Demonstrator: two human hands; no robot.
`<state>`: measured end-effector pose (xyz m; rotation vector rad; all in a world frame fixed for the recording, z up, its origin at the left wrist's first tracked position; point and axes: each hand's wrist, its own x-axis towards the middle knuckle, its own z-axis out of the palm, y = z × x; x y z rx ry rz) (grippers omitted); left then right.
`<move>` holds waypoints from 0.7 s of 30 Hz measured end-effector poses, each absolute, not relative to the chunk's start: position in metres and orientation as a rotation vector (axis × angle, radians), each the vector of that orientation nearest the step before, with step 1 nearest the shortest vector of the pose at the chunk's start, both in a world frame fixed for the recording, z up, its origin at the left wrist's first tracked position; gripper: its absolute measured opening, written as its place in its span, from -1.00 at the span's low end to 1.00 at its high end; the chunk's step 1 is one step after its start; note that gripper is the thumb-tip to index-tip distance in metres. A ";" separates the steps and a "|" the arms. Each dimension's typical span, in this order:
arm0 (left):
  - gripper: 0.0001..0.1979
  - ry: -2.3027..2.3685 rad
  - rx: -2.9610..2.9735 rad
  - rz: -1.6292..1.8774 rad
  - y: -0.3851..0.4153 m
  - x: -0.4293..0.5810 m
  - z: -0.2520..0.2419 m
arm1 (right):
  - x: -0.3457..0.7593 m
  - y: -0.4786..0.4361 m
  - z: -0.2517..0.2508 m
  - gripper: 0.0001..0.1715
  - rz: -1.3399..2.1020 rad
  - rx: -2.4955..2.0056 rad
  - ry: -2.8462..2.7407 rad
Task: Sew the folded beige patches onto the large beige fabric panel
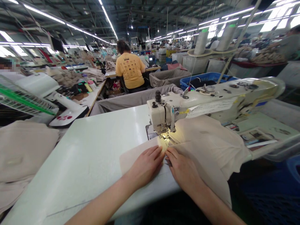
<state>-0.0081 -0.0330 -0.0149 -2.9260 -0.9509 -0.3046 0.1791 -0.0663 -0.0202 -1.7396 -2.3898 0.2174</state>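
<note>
A piece of beige fabric [206,147] lies under the head of a white sewing machine [161,115] and spreads to the right, hanging over the table's front edge. The lit needle area [165,136] is just beyond my fingertips. My left hand [150,161] has its fingers together on the fabric's near edge, its thumb hidden. Close beside it, my right hand [180,165] pinches the same edge between thumb and fingers. The fingertips of both hands almost touch.
The pale tabletop [100,147] reaches to the left. More beige fabric pieces [25,150] are stacked at far left, by a white fan [67,106]. Thread cones [201,42] stand behind the machine, near a blue basket [185,82]. A person in a yellow shirt [130,70] sits ahead.
</note>
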 end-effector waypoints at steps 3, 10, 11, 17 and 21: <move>-0.66 -0.942 -2.962 -0.344 -0.029 -0.009 -0.017 | 0.178 -0.064 -0.018 -0.64 0.235 -1.749 -2.399; -0.69 -0.948 -2.967 -0.326 -0.019 -0.011 -0.015 | 0.175 -0.057 -0.014 -0.69 0.246 -1.757 -2.391; -0.70 -0.954 -2.966 -0.328 -0.018 -0.011 -0.015 | 0.174 -0.056 -0.014 -0.70 0.238 -1.762 -2.393; -0.78 -0.976 -2.990 -0.367 -0.003 -0.013 -0.011 | 0.170 -0.047 -0.016 -0.69 0.197 -1.772 -2.381; -0.74 -0.963 -2.965 -0.401 0.008 -0.015 -0.009 | 0.168 -0.041 -0.018 -0.65 0.183 -1.778 -2.378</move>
